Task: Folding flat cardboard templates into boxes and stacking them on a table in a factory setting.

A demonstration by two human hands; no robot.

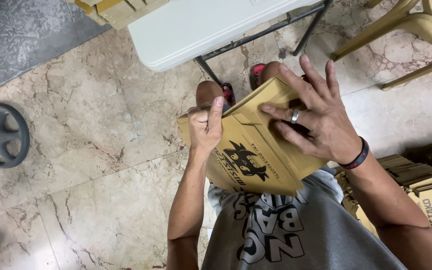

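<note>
A flat yellow-brown cardboard box blank (pixel 250 145) with a black printed figure rests over my lap, tilted up. My left hand (pixel 205 126) grips its left edge, fingers curled around a flap. My right hand (pixel 316 117), wearing a ring and a black wristband, lies spread on the upper right part of the cardboard, fingers pressing on a folded panel.
A white folding table (pixel 201 25) with dark metal legs stands ahead. A beige plastic chair (pixel 406 30) is at the upper right. A stack of the same cardboard blanks (pixel 426 185) lies at my right. A grey wheel (pixel 1 135) sits on the marble floor at left.
</note>
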